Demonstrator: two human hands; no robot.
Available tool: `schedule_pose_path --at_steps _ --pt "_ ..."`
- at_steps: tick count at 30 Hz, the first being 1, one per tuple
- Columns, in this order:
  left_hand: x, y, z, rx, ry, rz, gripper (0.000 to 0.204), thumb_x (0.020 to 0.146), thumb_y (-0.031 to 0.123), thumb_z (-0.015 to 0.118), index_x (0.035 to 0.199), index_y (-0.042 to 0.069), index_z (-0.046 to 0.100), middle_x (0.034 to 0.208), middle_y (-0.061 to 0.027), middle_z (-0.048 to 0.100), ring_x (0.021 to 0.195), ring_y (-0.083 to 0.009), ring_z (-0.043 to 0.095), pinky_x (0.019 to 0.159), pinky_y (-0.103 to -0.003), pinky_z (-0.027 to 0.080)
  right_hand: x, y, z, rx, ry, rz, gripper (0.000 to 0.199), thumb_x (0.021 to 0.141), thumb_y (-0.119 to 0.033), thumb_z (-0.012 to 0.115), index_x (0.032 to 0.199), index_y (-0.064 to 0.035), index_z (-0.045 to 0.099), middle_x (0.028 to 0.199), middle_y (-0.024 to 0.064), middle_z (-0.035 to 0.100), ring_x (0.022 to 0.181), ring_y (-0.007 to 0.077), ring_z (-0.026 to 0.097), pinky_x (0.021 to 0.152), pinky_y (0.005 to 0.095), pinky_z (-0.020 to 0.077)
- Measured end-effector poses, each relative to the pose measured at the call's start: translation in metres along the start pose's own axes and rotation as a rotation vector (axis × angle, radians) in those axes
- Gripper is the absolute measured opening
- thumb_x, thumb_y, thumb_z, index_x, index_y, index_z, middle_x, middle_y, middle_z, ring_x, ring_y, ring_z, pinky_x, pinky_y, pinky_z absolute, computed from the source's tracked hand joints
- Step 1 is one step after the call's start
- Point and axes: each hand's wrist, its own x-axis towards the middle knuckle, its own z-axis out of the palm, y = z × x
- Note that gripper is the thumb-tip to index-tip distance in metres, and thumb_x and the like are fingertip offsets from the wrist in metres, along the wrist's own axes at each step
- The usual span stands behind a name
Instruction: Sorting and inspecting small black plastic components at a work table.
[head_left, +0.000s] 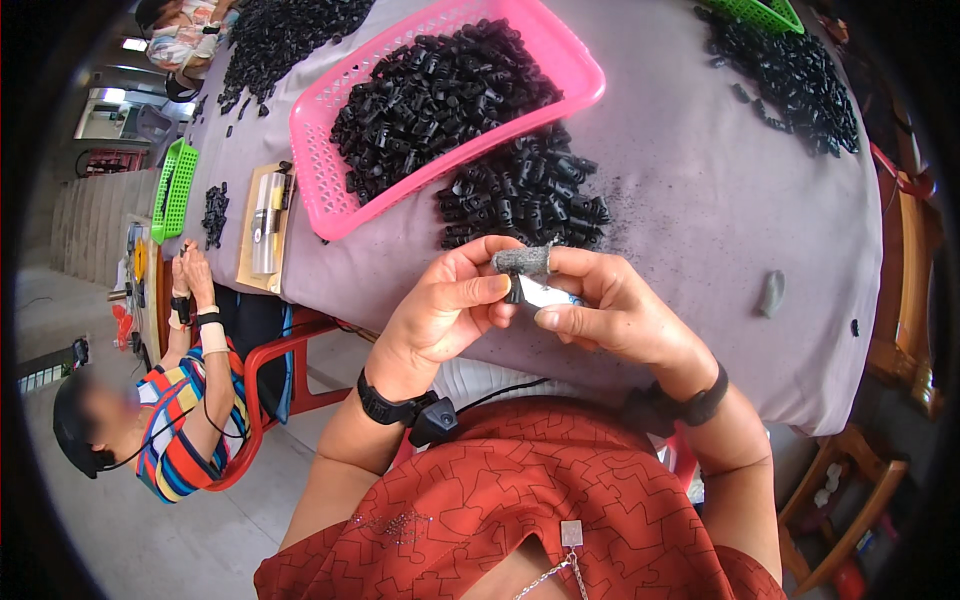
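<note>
My left hand (452, 302) pinches a small black plastic part (515, 290) between thumb and fingertips. Close against it, my right hand (612, 308) grips a small flat white piece (545, 293), blade-like in shape, with a touch of blue at its end. A grey knitted finger cover (522, 261) sits over the tip of my right index finger. Both hands meet just above the near edge of the cloth-covered table. Beyond them lies a loose heap of black plastic parts (525, 190), and my fingers partly hide the details of the held part.
A pink basket (312, 180) full of black parts stands behind the heap. More black parts (800, 95) are piled far right beside a green basket (765, 12). A grey finger cover (772, 294) lies at right. On the left, a seated person (195, 420) works near another green basket (175, 190).
</note>
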Motion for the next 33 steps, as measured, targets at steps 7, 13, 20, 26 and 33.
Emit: schedule_pose_path --at_steps 7,13,20,26,33 --pt "0.001 -0.002 -0.008 -0.08 -0.029 -0.032 0.046 0.085 0.004 0.069 0.127 0.003 0.051 0.1 -0.0095 0.063 0.086 -0.0162 0.065 0.068 -0.022 0.057 0.001 0.002 0.003 0.043 -0.057 -0.06 0.046 0.089 -0.01 0.066 0.13 -0.0018 0.048 0.075 -0.0037 0.055 0.064 0.0032 0.046 0.055 0.0189 0.0369" --pt "0.001 -0.002 -0.005 -0.113 -0.063 -0.056 0.048 0.085 0.004 0.069 0.129 0.003 0.05 0.101 -0.0095 0.063 0.089 -0.0169 0.065 0.069 -0.022 0.058 0.0 0.004 0.0 0.071 -0.057 -0.039 0.044 0.089 -0.012 0.068 0.128 -0.002 0.051 0.074 -0.0037 0.054 0.063 0.0033 0.045 0.054 0.0188 0.0359" --pt "0.002 -0.004 -0.001 -0.086 -0.087 -0.045 0.048 0.085 0.006 0.07 0.128 0.003 0.051 0.101 -0.0079 0.063 0.085 -0.0143 0.065 0.068 -0.021 0.056 0.0 0.003 -0.002 0.028 -0.005 -0.014 0.043 0.089 -0.012 0.068 0.127 -0.0026 0.052 0.077 -0.0031 0.057 0.063 0.0034 0.047 0.054 0.0187 0.0374" --pt "0.003 -0.005 -0.004 -0.108 -0.071 -0.03 0.039 0.088 0.004 0.065 0.126 0.003 0.054 0.101 -0.0076 0.066 0.078 -0.0132 0.066 0.069 -0.024 0.057 -0.002 0.0 0.0 0.036 -0.041 -0.025 0.045 0.089 -0.011 0.067 0.13 -0.0028 0.05 0.079 -0.0034 0.059 0.063 0.0032 0.046 0.054 0.019 0.0373" --pt "0.001 -0.004 -0.003 -0.052 -0.034 -0.046 0.05 0.084 0.006 0.071 0.129 0.002 0.051 0.099 -0.0082 0.063 0.084 -0.0138 0.065 0.068 -0.022 0.055 0.001 0.005 -0.001 0.001 -0.033 -0.066 0.047 0.09 -0.012 0.066 0.133 -0.0018 0.05 0.081 -0.0034 0.059 0.064 0.0031 0.046 0.054 0.0186 0.0381"
